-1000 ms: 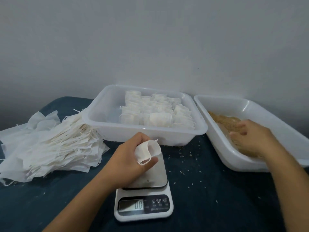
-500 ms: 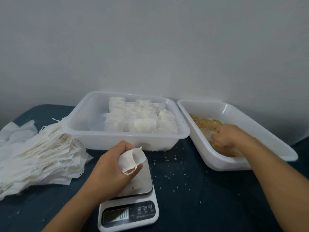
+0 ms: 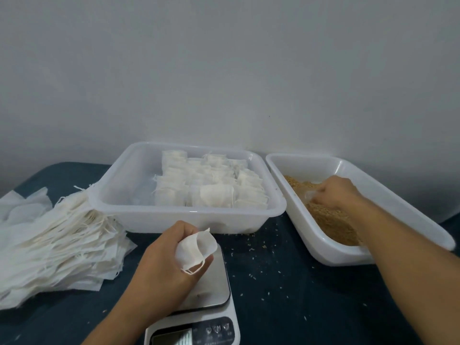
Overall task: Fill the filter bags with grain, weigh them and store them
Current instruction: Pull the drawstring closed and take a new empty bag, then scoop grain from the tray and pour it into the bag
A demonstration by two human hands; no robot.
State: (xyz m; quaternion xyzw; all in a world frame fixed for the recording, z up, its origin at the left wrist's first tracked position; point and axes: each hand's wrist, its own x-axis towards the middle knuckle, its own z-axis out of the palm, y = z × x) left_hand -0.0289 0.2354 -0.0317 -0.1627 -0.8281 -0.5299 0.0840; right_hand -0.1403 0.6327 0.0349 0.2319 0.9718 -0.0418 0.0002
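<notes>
Empty bags [image 3: 57,247] are lying piled at your left on the table [image 3: 286,295]. Your left hand [image 3: 169,265] is gripping an open bag [image 3: 196,250] above the scale [image 3: 211,292], before the tub [image 3: 139,195] of filled bags [image 3: 211,188]. Your right hand [image 3: 336,192], fingers curled, is digging into the grain [image 3: 331,220] in the tray [image 3: 323,247]; its grip's contents are hidden.

Small hand-packing station, likely in a home or modest workroom; which one cannot be told. Evidence: plain grey-white wall [image 3: 224,70]; desk [image 3: 286,307] under dark blue cloth; digital kitchen scale [image 3: 211,314]; two white plastic tubs, one of filled bags [image 3: 199,215], one of grain [image 3: 311,247]; stack of empty filter bags [image 3: 57,245]; scattered grains [image 3: 258,257].
</notes>
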